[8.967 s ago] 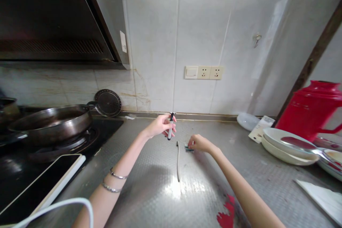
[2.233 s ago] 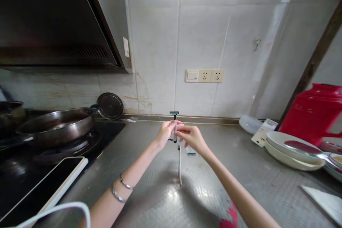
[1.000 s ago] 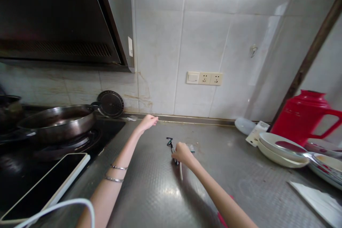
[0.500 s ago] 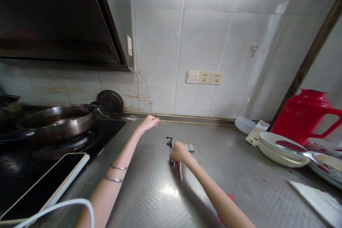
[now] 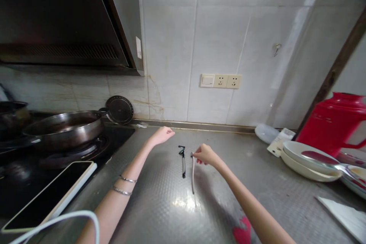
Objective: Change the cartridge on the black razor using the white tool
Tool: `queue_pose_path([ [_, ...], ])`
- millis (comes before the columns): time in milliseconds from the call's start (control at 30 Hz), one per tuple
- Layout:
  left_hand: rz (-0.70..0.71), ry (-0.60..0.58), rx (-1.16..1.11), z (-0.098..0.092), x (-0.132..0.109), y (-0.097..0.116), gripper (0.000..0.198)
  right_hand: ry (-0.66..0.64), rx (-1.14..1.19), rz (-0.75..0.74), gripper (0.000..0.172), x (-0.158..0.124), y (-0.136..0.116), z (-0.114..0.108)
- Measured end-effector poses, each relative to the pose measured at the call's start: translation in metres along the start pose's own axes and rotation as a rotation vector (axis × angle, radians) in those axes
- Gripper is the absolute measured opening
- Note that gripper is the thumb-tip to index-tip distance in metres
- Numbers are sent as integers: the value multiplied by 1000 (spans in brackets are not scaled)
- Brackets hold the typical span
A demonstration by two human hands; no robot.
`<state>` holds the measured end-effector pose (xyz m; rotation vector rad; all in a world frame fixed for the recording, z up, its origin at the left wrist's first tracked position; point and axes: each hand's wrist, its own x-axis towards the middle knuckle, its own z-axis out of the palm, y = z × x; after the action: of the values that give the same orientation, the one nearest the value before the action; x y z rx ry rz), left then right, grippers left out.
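Observation:
A slim black-and-green razor lies on the metal counter between my two hands, its head toward the wall. Just right of it, my right hand pinches the far end of a thin pale stick; the stick's kind is unclear. The near end of the stick points toward me. My left hand hovers up and left of the razor, with its fingers drawn together. Whatever its fingertips may hold is too small to make out. Two silver bracelets circle my left wrist.
On the left, a phone with a white cable lies beside the hob, which bears a steel pan. To the right stand a red jug, stacked bowls and a white sheet. A pink patch shows near my right forearm.
My right hand has moved off the razor slightly to the right, onto the pale stick's far end. The small clear piece behind that hand no longer shows. My left hand has barely moved.

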<state>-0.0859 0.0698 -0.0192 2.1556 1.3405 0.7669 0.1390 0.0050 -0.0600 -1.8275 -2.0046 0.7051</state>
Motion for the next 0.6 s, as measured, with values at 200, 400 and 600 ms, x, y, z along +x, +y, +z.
queue_pose_path([
  [200, 122, -29, 204, 30, -5, -23, 33, 57, 19, 13, 22, -18, 35, -34],
  [400, 48, 62, 332, 60, -17, -21, 35, 82, -89, -112, 23, -49, 40, -13],
  [600, -81, -70, 435, 93, -44, 6, 43, 95, -219, -190, 27, -67, 22, 19],
])
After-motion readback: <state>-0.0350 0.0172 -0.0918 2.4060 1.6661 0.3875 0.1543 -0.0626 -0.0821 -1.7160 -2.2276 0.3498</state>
